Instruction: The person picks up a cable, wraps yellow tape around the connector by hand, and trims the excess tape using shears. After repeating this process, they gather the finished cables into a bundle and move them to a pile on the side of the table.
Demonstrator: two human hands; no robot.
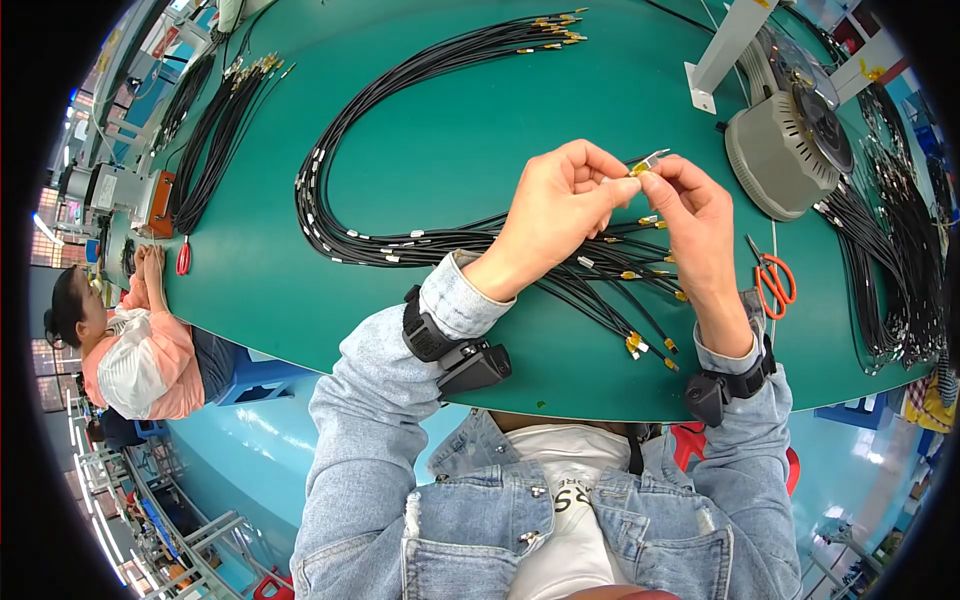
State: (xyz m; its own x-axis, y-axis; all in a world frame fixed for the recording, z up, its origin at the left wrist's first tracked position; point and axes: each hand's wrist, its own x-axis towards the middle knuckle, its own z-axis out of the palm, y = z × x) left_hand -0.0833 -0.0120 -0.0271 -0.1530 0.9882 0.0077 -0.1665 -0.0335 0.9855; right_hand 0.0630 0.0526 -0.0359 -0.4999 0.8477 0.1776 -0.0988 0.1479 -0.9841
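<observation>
My left hand (565, 205) and my right hand (693, 222) meet above the green table, fingertips nearly touching. Between them is a cable end (647, 164) with yellow tape and a silver tip. Both hands pinch at it. Beneath my hands a bundle of black cables (345, 130) curves in a wide U across the tabletop. White labels sit along it, and yellow-wrapped ends fan out under my right hand. My fingers hide part of the held end.
Red-handled scissors (775, 285) lie right of my right hand. A grey round machine (785, 150) stands beyond them. More black cables (890, 240) hang at the right edge, others (215, 150) lie far left. A co-worker (150, 350) sits at the left, near a red-handled tool (183, 257).
</observation>
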